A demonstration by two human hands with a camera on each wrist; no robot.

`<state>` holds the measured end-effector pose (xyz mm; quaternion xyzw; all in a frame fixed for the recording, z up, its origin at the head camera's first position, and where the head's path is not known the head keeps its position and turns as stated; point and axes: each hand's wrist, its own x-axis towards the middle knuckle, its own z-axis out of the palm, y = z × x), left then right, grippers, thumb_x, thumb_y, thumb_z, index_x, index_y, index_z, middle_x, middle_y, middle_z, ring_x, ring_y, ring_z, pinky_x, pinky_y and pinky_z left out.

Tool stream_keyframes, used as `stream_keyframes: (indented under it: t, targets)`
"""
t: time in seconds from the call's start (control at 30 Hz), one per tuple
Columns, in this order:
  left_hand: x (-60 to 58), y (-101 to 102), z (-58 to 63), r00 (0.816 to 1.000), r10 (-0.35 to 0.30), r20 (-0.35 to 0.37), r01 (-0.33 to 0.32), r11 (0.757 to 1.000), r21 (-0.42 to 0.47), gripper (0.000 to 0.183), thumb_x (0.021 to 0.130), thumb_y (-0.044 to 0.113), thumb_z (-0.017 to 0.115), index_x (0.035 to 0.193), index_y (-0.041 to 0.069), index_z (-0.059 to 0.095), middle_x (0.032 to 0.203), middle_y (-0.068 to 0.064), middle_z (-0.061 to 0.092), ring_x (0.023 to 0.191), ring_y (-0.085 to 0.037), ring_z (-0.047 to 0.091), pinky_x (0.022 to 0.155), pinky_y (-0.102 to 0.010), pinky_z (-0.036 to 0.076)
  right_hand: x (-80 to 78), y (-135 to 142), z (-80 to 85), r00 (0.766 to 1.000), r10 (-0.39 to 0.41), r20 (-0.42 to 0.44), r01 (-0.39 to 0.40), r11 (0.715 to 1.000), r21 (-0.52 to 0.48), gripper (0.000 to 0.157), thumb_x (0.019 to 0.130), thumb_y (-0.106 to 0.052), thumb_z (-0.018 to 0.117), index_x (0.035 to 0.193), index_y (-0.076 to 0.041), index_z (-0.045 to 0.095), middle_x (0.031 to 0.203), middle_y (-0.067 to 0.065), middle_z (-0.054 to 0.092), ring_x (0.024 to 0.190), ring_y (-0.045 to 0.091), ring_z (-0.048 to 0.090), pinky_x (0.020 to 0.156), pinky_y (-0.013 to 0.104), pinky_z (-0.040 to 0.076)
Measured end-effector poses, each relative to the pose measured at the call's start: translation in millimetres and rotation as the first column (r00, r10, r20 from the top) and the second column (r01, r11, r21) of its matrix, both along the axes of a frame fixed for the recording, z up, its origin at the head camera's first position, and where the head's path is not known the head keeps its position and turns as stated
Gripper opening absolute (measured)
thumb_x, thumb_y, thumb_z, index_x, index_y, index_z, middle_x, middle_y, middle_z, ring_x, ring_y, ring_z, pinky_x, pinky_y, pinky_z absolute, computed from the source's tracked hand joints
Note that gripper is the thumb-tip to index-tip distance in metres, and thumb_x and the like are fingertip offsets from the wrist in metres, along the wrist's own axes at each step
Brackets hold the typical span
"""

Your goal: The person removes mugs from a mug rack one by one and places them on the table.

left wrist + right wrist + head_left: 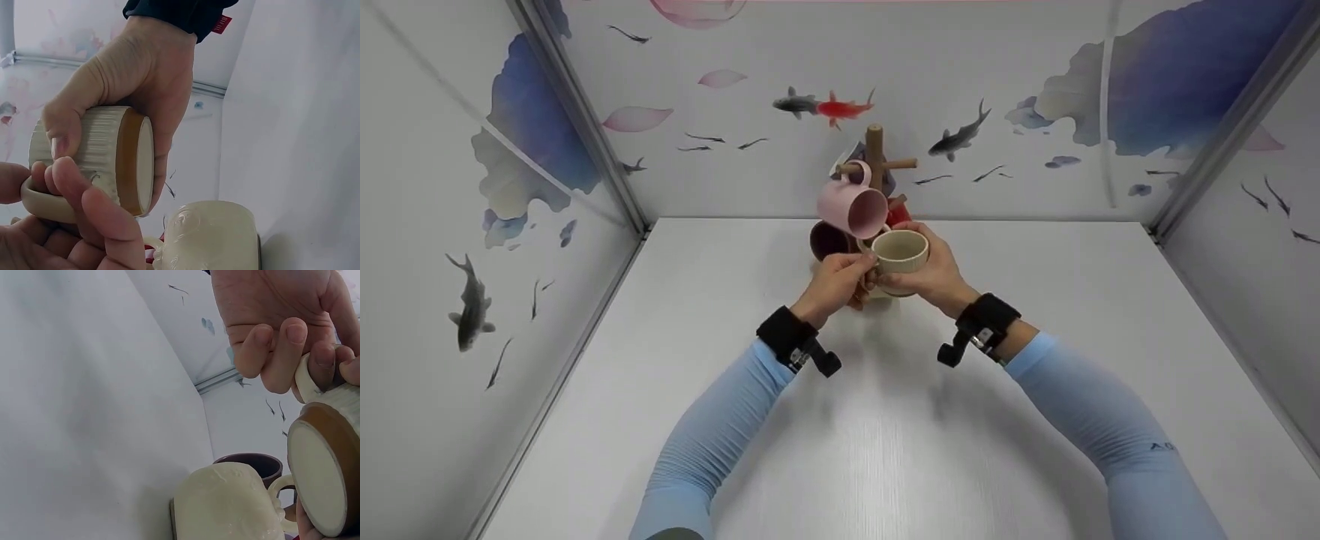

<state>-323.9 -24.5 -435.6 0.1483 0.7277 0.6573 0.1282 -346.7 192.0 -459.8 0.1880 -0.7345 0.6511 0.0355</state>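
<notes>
A cream mug (901, 259) with ribbed sides and a brown band near its base is held between both hands in front of a wooden mug tree (874, 142). My right hand (936, 271) grips the mug's body, thumb on the ribbed side. At the mug's handle (48, 205), my left hand (834, 283) has its fingers hooked through the loop and pinches it. Just beyond, a second cream mug (225, 503) with a raised pattern is at the tree, mostly hidden in the head view. A pink mug (851, 208) hangs from an upper peg.
A dark brown mug (828, 241) is at the tree's lower left, and a red mug (898, 213) shows partly behind. A bare peg (901, 163) points right. The white table (885, 450) meets patterned walls at the back and sides.
</notes>
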Motion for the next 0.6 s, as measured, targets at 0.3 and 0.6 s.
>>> stream_keyframes:
  t: [0.3, 0.6]
  targets:
    - [4.4, -10, 0.1, 0.992, -0.116, 0.053, 0.117, 0.993, -0.013, 0.045, 0.120, 0.024, 0.051, 0.077, 0.015, 0.064, 0.067, 0.005, 0.060, 0.056, -0.006, 0.058, 0.053, -0.021, 0.050, 3.6, -1, -4.2, 0.997, 0.074, 0.015, -0.075, 0.997, 0.025, 0.085, 0.078, 0.007, 0.091, 0.152, 0.002, 0.051, 0.140, 0.010, 0.064, 0.124, 0.024, 0.061, 0.101, 0.030, 0.057]
    - [10.4, -10, -6.5, 0.995, -0.092, 0.037, 0.090, 0.995, 0.031, 0.049, 0.119, 0.024, 0.051, 0.071, 0.016, 0.059, 0.066, 0.007, 0.054, 0.055, -0.005, 0.048, 0.051, -0.021, 0.039, 5.0, -2, -5.1, 0.995, 0.098, 0.017, -0.099, 0.994, 0.039, 0.089, 0.078, 0.005, 0.091, 0.156, 0.004, 0.048, 0.142, 0.012, 0.063, 0.126, 0.025, 0.060, 0.102, 0.030, 0.057]
